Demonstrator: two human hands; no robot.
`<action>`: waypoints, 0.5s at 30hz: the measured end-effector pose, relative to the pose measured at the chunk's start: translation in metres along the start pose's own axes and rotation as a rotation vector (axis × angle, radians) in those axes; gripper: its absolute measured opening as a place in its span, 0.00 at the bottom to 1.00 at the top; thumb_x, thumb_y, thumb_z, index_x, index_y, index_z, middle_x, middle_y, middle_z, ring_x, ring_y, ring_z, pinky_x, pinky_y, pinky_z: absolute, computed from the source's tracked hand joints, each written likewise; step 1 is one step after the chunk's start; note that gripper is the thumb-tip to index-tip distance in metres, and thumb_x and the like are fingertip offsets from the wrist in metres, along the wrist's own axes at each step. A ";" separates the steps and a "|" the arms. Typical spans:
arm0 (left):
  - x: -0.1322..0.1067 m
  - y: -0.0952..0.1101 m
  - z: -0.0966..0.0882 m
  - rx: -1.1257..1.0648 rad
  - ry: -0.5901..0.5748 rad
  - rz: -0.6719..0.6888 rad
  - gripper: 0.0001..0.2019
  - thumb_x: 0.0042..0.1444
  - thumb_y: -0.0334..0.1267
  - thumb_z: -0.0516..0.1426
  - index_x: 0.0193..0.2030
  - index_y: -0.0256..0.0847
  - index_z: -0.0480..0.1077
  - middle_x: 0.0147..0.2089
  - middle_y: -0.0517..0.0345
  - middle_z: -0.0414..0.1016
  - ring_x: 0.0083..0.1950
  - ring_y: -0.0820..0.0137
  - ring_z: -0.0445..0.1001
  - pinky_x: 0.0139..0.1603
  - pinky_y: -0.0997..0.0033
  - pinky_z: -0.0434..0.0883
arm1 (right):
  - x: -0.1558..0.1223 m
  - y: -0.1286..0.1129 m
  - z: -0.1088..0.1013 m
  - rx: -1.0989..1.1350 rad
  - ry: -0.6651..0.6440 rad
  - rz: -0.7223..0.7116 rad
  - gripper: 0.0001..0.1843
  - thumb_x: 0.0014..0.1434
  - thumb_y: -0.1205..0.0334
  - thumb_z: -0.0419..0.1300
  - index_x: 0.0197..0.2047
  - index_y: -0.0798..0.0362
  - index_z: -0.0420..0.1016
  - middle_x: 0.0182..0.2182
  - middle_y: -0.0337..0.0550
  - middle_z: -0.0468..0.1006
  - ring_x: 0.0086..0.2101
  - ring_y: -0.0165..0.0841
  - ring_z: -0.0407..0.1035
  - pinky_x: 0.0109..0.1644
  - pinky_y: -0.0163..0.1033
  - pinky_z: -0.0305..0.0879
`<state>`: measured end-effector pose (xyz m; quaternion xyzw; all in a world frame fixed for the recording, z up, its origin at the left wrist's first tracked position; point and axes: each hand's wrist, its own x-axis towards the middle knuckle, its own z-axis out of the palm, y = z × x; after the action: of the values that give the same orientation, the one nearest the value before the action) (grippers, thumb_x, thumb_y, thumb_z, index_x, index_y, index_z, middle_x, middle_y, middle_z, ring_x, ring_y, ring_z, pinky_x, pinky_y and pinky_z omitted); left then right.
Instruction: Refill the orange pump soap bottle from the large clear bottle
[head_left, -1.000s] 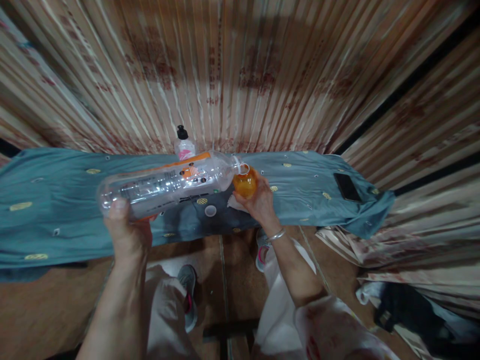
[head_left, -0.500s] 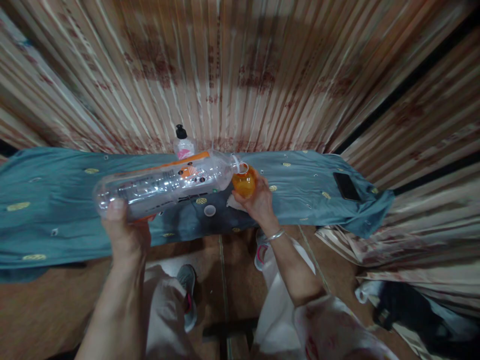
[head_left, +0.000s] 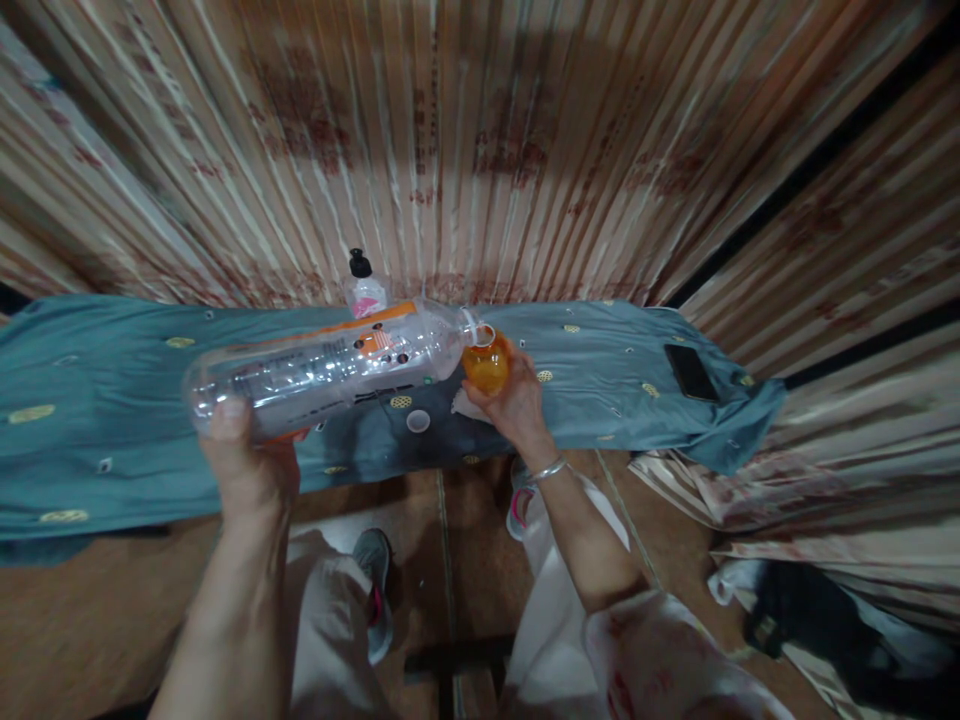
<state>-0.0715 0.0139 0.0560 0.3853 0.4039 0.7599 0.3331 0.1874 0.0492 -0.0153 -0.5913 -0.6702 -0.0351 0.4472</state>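
Note:
My left hand (head_left: 251, 455) is closed around the base end of a large clear plastic bottle (head_left: 322, 370) with an orange-and-black print. The bottle lies nearly level in the air, its neck tilted slightly up to the right. In my right hand (head_left: 521, 400) is a small round orange see-through container (head_left: 486, 370), held with its mouth close to the bottle's mouth. Whether the two rims touch I cannot tell. On the cloth below lie a small white cap (head_left: 418, 421) and a pale crumpled piece (head_left: 469, 405), partly hidden by my right hand.
A small clear bottle with a black top (head_left: 361, 265) stands at the back of the narrow table with a teal cloth (head_left: 112, 380). A black phone (head_left: 691, 372) lies at the right. Pleated curtains (head_left: 465, 150) hang behind. Dark and white fabric (head_left: 810, 620) lies lower right.
Almost nothing differs. Both hands, the large bottle and the orange container keep the same pose; the whole view has shifted very slightly.

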 end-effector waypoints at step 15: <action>0.001 -0.003 -0.001 0.031 0.033 0.017 0.26 0.37 0.58 0.63 0.39 0.41 0.72 0.35 0.57 0.67 0.26 0.74 0.61 0.18 0.76 0.59 | 0.001 -0.002 -0.001 -0.017 0.010 0.009 0.45 0.47 0.56 0.72 0.63 0.57 0.58 0.52 0.56 0.76 0.52 0.46 0.71 0.60 0.55 0.68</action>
<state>-0.0724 0.0153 0.0535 0.3812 0.4179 0.7627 0.3136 0.1864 0.0490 -0.0131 -0.5977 -0.6650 -0.0418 0.4459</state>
